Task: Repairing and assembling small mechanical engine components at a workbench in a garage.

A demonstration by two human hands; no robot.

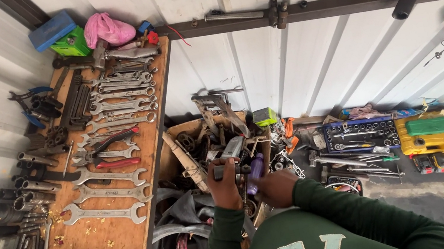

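My left hand [224, 183] is raised over a cardboard box of scrap parts [193, 127] and closed around a short dark cylindrical handle [224, 171]. My right hand [274, 189] sits just to its right, fingers curled around a purple-handled tool [256, 172] that points up toward the box. Both arms wear dark green sleeves. The two hands are almost touching above the jumble of metal pieces in the box. What the tool tips meet is hidden by the hands.
A wooden bench [108, 232] on the left carries rows of spanners [106, 194], pliers and sockets. On the floor to the right lie a blue socket set case [360, 134] and a yellow tool case [430, 134]. A corrugated white wall stands behind.
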